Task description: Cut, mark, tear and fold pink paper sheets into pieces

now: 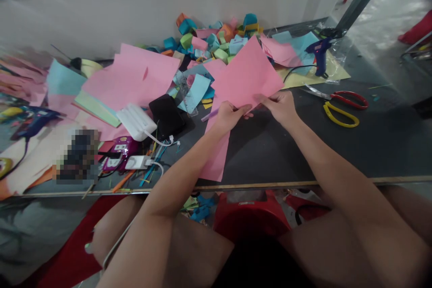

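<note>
A pink sheet of paper is raised at a slant above the dark table, one corner pointing toward the wall. My left hand pinches its near edge between thumb and fingers. Close beside it, my right hand grips the same edge with the thumb on top. A light purple pen-like stick sticks out to the left of my left hand; whether the fingers hold it cannot be made out. Beneath my left wrist lies another pink paper piece, reaching toward the table's front edge.
To the right lie scissors with red and yellow handles and a blue glue gun. Folded paper pieces heap along the wall. On the left are pink sheets, a white power bank, a black phone and another glue gun.
</note>
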Tool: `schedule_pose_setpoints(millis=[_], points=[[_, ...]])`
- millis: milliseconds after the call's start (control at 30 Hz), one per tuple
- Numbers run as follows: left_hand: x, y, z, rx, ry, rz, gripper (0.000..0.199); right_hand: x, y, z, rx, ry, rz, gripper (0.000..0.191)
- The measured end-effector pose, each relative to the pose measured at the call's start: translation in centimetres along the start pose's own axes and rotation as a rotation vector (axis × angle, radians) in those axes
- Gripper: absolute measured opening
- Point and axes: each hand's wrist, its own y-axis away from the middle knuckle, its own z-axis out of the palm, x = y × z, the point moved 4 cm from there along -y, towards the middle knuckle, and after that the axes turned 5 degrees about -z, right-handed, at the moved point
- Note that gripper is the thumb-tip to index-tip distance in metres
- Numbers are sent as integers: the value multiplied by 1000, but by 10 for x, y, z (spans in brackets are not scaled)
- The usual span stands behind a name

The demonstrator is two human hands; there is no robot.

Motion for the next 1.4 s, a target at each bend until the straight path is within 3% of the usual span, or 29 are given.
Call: schedule_pose_setpoints(millis=[200,367,467,500,567,667,733,800,867,967,1033,1100,1267,1400], points=[[-6,-6,-4,-22,-12,-43,29,10,-8,-8,97,-3,-7,67],[-11,-13,-10,24,8,-73,14,29,-20,-36,371,0,-11,67],[-13,-14,-15,62,72,-135,14,15,-14,-51,499,176,-275,54],[-12,-14,-15,54,101,-152,14,6,-11,-49,470,272,-415,48],[-10,-12,-14,10,152,-170,17,-11,-2,-35,279,480,-656,38],[-8,-11,-12,-77,161,-147,29,-20,10,-5,-61,700,-825,18],[-9,-11,-11,-102,122,-118,39,-20,13,6,-140,765,-877,23],[-12,-14,-14,-51,70,-77,51,-18,13,9,-116,809,-880,30],[-11,-15,-22,103,-45,33,68,-15,10,6,-67,846,-845,33],[2,-8,-30,333,-445,375,79,-10,7,1,-17,871,-805,35],[9,-1,-26,334,-727,586,60,-8,6,2,-15,877,-786,33],[12,3,-20,274,-887,699,35,-7,6,4,-27,882,-767,31],[15,10,-13,280,-997,806,30,-12,9,9,-62,862,-754,18],[16,12,-8,231,-987,791,29,-17,14,14,-45,835,-788,7]])
